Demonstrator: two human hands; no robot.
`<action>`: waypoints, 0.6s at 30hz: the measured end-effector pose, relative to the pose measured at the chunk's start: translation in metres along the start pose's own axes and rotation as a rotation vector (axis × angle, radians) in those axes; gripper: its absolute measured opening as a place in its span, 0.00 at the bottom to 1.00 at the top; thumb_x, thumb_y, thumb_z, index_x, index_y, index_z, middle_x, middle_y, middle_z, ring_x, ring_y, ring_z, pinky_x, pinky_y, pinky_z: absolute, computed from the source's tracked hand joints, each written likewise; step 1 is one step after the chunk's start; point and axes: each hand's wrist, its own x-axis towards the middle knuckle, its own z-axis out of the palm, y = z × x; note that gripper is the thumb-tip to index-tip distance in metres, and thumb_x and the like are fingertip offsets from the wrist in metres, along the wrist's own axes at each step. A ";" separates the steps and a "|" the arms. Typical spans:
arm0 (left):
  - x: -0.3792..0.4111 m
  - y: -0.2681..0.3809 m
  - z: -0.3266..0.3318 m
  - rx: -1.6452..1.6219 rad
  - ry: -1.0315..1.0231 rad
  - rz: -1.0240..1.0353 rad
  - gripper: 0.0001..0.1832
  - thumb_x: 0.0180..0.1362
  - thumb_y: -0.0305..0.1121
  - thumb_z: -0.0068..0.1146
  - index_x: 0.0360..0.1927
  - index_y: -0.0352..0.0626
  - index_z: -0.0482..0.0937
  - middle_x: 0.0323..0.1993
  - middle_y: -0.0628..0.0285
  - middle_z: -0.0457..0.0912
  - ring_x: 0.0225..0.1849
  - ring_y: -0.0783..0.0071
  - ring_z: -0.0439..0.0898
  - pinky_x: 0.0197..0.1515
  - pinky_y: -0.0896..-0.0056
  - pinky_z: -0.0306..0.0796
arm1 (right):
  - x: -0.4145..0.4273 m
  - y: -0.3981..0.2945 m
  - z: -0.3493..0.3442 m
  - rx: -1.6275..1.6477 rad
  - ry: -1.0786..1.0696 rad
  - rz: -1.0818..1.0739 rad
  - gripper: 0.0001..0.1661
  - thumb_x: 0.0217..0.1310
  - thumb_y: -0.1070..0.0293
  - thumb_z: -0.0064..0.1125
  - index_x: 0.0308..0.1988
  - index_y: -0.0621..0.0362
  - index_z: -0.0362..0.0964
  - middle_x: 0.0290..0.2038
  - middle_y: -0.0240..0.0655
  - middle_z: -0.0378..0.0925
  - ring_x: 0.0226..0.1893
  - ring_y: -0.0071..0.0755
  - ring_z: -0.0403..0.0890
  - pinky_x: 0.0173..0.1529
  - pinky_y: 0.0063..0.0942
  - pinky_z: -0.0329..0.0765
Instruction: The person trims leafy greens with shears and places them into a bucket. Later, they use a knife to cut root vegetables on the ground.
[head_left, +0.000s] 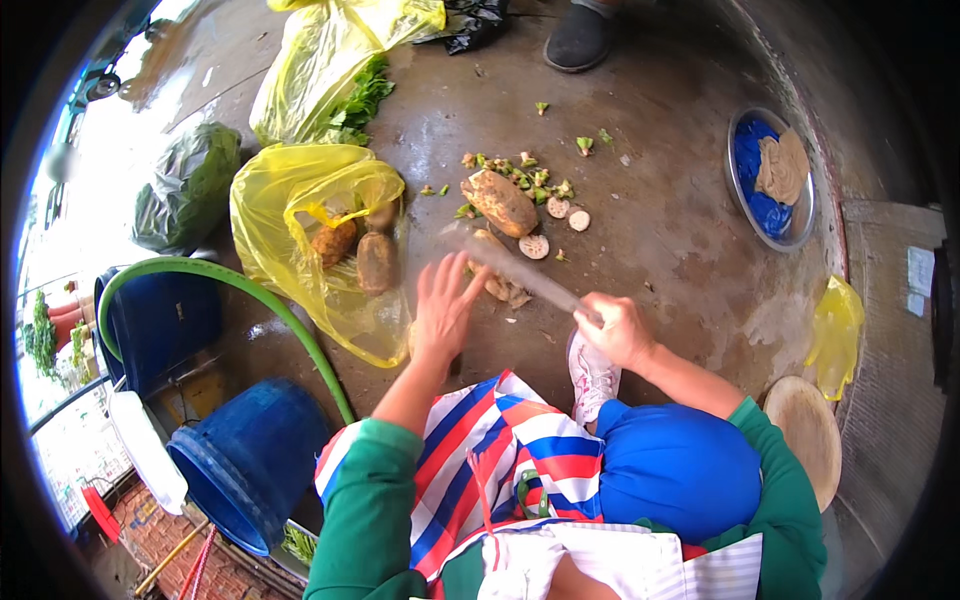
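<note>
My right hand (616, 330) grips the handle of a knife (525, 274), whose blade is blurred and points up and left over the floor. My left hand (446, 304) holds nothing, its fingers apart, beside the blade and the yellow plastic bag (285, 195). Under and behind the blade lies a pale, knobby root piece (499, 289), partly hidden. Above it rests a thick lotus root segment (501, 202), with cut lotus root slices (534, 247) at its right and small green-brown trimmings (536, 178) behind. Brown root segments (376, 262) lie in the open yellow bag.
A green hose (300, 322) arches beside blue plastic buckets (247, 457) at the left. Leafy greens (364, 97) stick out of another yellow bag. A metal basin (802, 225) stands at the right, near a yellow glove (836, 337) and a round wooden board (804, 442). Someone's dark shoe (577, 37) is at the top.
</note>
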 end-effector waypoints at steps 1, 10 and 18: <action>0.013 -0.002 0.006 0.013 0.020 0.076 0.38 0.47 0.27 0.56 0.66 0.61 0.63 0.65 0.57 0.62 0.69 0.57 0.58 0.70 0.47 0.45 | 0.001 -0.004 -0.008 0.009 0.019 0.087 0.07 0.55 0.68 0.60 0.31 0.60 0.73 0.25 0.46 0.76 0.25 0.55 0.78 0.28 0.41 0.73; 0.047 0.039 0.017 -0.091 -0.250 -0.196 0.31 0.44 0.51 0.64 0.50 0.48 0.73 0.42 0.53 0.77 0.47 0.60 0.75 0.52 0.55 0.59 | -0.028 0.018 -0.017 -0.107 0.045 0.171 0.09 0.56 0.64 0.58 0.31 0.58 0.71 0.26 0.46 0.78 0.29 0.55 0.80 0.31 0.47 0.75; 0.014 0.093 0.033 -0.307 -0.261 -0.542 0.33 0.42 0.55 0.66 0.49 0.48 0.73 0.39 0.52 0.79 0.44 0.57 0.77 0.47 0.56 0.63 | -0.029 0.025 -0.008 -0.425 -0.064 -0.089 0.06 0.55 0.67 0.55 0.33 0.55 0.67 0.26 0.42 0.75 0.26 0.53 0.81 0.29 0.47 0.77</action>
